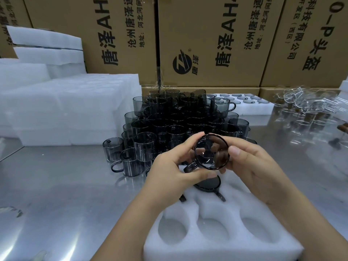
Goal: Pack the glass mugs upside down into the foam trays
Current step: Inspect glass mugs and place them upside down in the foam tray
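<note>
Head view of a packing station. Cardboard cartons (207, 44) line the far edge of the steel desk (66, 185). Stacked spare foam trays (66, 110) occupy the far-left corner.

At the desk's centre stands a heaped pile of smoked-glass mugs (169, 119), mostly upright and several layers deep. Behind it, toward the far-right, lies a filled foam tray (263, 109) showing round dark bases in its pockets. Clear glassware (305, 106) is heaped along the right edge.

At the near edge lies the working foam tray (216, 249). Its nearest row of three pockets (212, 230) is empty. In a farther row, one seated mug (208, 183) rests base-up, with its handle pointing toward the near edge. A second handle (182, 198) shows beside the left wrist, so a neighbouring pocket is probably filled too. The tray's far rows are hidden by the hands.

The held mug (211, 153) is above the tray's far half, directly over the seated mug. It lies on its side, a round end facing the camera and its handle at lower left. The left hand (169, 170) grips its handle side with curled fingers. The right hand (252, 164) grips the opposite rim, thumb in front.

Judged progress: one tray is finished and this one is barely begun. The large pile is left to pack.
</note>
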